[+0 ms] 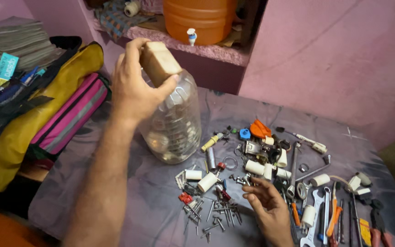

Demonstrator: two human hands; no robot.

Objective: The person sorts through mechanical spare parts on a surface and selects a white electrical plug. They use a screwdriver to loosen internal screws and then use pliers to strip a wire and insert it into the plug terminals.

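Note:
My left hand (133,87) grips the tan lid (159,60) on top of a clear plastic jar (175,123) that stands on the grey table cover (129,196). The jar holds several small metal parts at its bottom. My right hand (270,206) rests low on the table with fingers curled and apart, its fingertips close to a scatter of nails and screws (216,215) and small white tubes (206,182). Nothing is visibly held in it.
Wrenches (315,210), pliers with orange and red handles (334,215), an orange piece (259,129) and a blue cap (244,133) lie to the right. A yellow bag (33,114) and a pink pouch (69,116) sit at left. An orange water container (200,18) stands on the shelf behind.

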